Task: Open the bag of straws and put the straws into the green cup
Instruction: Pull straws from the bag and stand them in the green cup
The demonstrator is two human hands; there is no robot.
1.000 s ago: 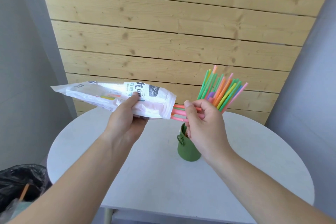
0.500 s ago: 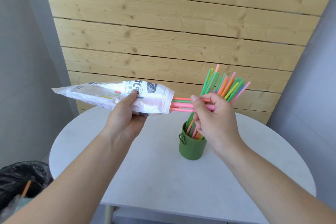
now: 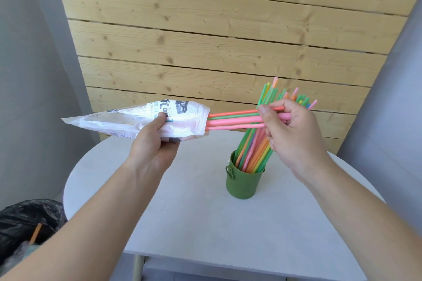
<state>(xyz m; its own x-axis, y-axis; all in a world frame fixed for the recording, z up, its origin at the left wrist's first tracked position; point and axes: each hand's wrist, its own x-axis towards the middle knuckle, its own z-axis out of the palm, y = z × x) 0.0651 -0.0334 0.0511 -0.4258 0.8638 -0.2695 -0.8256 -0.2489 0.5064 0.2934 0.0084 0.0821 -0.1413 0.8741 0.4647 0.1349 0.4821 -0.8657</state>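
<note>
- Gripping the white straw bag [image 3: 146, 121] around its middle, the left hand [image 3: 155, 141] holds it up in the air over the left part of the round white table [image 3: 182, 223], thumb on top across the printing, open mouth pointing right.
- Four or so straws [image 3: 235, 118], pink, green and orange, stick out of that mouth in a near-level bundle.
- The right hand [image 3: 290, 134] has its thumb and fingers closed on the far ends of this bundle, above and just right of the green cup [image 3: 242, 183].
- The cup stands upright near the table's middle, a small handle on its left side, already crowded with coloured straws [image 3: 253, 153] that lean right and fan out behind the right hand.
- Behind the table rises a wall of pale wooden planks [image 3: 217, 41].
- At the lower left corner of the head view, beside the table's edge, sits a bin with a black liner [image 3: 25, 221]; an orange stick-like thing shows inside it.
</note>
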